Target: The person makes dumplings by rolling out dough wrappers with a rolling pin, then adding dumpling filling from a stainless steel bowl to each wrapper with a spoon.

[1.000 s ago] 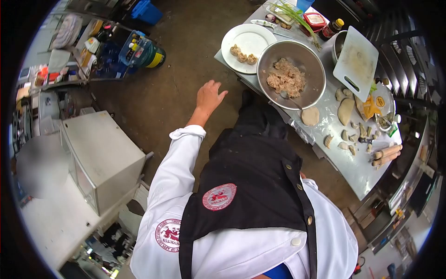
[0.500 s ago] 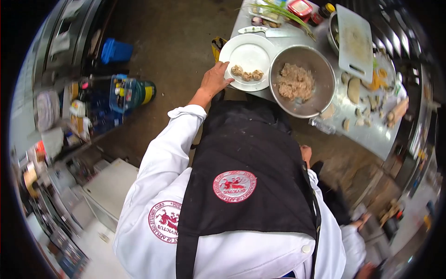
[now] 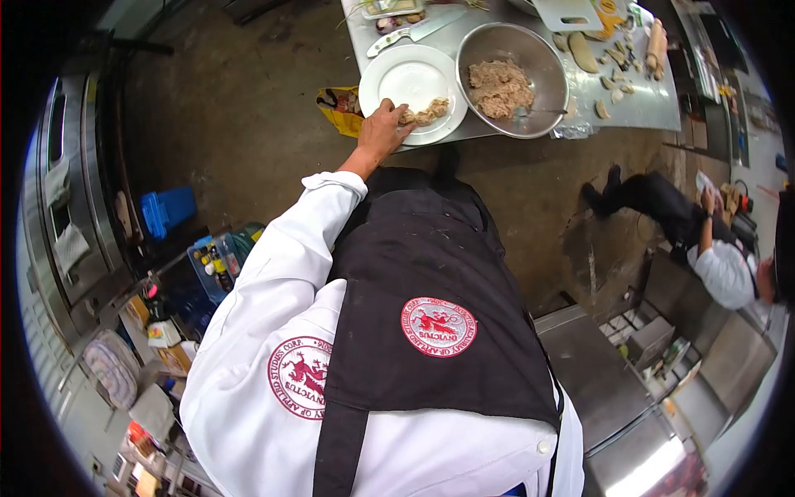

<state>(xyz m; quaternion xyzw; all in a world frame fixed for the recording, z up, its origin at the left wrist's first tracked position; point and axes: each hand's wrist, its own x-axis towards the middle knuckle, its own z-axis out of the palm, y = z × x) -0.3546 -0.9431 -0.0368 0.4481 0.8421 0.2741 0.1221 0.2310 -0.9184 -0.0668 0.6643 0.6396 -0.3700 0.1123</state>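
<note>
My left hand (image 3: pixel 384 131) reaches over the near left side of a white plate (image 3: pixel 386 71), its thumb and fingers closed around the leftmost of several small, wrinkled beige dumplings (image 3: pixel 431 112). The fingers partly hide that dumpling. Beside the plate on the right is a steel mixing bowl (image 3: pixel 548 73) holding a mound of pale minced meat (image 3: pixel 501 87). A thin handle leans on the bowl's near right rim. My right hand is out of view.
Behind the plate lies a knife (image 3: pixel 414 31) with a pale handle. A white cutting board (image 3: pixel 570 14), scattered trimmings (image 3: pixel 617 74) and a rolling pin (image 3: pixel 656 48) are on the steel table (image 3: pixel 654 112). Another person (image 3: pixel 720 269) sits at the right.
My left hand has moved from the plate's left rim inward onto the leftmost dumpling. My right hand has dropped out of view. The camera has turned, bringing the seated person more into view.
</note>
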